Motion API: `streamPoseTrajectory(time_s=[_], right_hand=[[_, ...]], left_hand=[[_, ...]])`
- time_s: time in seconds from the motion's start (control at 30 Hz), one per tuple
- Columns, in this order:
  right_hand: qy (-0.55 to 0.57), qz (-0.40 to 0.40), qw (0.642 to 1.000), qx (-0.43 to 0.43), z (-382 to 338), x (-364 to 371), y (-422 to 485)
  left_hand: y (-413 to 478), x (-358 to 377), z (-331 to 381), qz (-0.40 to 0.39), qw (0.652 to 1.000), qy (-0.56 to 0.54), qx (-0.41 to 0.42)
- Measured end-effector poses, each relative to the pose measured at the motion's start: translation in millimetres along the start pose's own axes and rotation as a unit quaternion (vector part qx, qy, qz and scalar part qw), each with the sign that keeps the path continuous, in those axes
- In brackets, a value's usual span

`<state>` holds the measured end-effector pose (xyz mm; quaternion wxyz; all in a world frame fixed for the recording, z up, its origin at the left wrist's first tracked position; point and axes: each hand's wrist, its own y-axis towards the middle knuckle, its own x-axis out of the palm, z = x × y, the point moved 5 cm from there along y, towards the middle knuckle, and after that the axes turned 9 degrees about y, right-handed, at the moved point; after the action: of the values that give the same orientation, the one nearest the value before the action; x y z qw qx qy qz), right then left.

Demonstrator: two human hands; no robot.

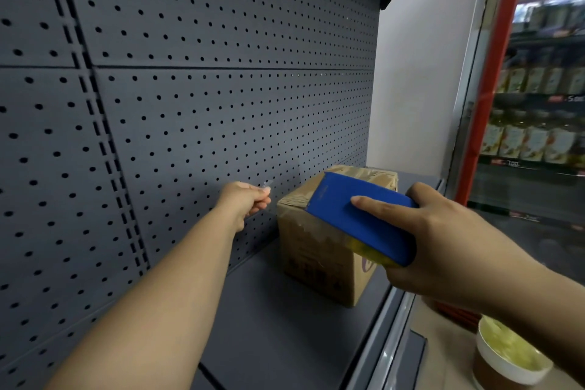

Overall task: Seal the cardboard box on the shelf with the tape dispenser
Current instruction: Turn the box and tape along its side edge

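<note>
My right hand (443, 244) grips blue tape dispenser (357, 218) over cardboard box (316, 250), frame centre-right; left hand (245, 201) pinches clear tape end (267, 186). Risk: slack tape folds, sticks to itself.

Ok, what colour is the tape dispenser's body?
Blue, seen in the head view: the tape dispenser held in the right hand.

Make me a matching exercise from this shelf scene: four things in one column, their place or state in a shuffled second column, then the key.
Things:
1. left hand
2. right hand
3. cardboard box
4. white tub

Places or states:
A. sits on the grey shelf, old tape on its top
B. grips the blue tape dispenser over the box
C. stands low at the right, off the shelf
D. pinches a clear tape end near the pegboard

Pairs: 1-D, 2-B, 3-A, 4-C
</note>
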<state>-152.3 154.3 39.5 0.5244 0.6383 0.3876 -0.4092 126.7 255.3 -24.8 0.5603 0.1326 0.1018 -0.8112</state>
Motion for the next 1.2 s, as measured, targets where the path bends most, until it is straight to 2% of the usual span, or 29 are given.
streamPoseTrajectory(time_s=[0.2,0.4,0.5,0.57,0.63,0.67,0.73,0.8,0.87,0.9,0.97,1.1,1.2], right_hand=[[-0.005,-0.032,0.999,-0.002,9,6,11],[0.007,-0.04,0.999,-0.005,20,16,13],[-0.002,-0.041,0.999,-0.015,21,18,11],[0.003,-0.038,0.999,-0.016,23,19,11],[0.004,-0.034,0.999,-0.016,25,18,11],[0.002,-0.034,0.999,-0.017,25,18,11],[0.002,-0.035,0.999,-0.016,26,18,10],[0.001,-0.039,0.999,-0.014,28,18,10],[0.007,-0.04,0.999,-0.012,30,18,11],[0.013,-0.039,0.999,-0.011,30,18,11],[0.026,-0.036,0.999,-0.007,31,19,9],[0.021,-0.048,0.999,-0.013,31,28,3],[0.024,-0.051,0.998,-0.014,35,31,-2]], left_hand=[[11,17,-11,-0.007,0.999,0.033,-0.008],[12,29,-28,-0.015,0.994,0.004,-0.11],[8,37,-32,0.005,0.993,0.002,-0.116],[4,38,-27,0.023,0.993,0.039,-0.112],[3,35,-28,0.043,0.981,0.162,-0.101],[3,31,-26,0.078,0.967,0.231,-0.077],[-7,32,-13,0.145,0.95,0.265,0.077],[-24,48,5,0.122,0.925,0.255,0.254],[-34,71,9,0.059,0.9,0.281,0.329],[-34,79,5,0.045,0.892,0.29,0.344],[-32,84,-2,0.07,0.886,0.286,0.359],[-29,87,-9,0.139,0.898,0.256,0.331],[-26,89,-9,0.159,0.901,0.251,0.315]])
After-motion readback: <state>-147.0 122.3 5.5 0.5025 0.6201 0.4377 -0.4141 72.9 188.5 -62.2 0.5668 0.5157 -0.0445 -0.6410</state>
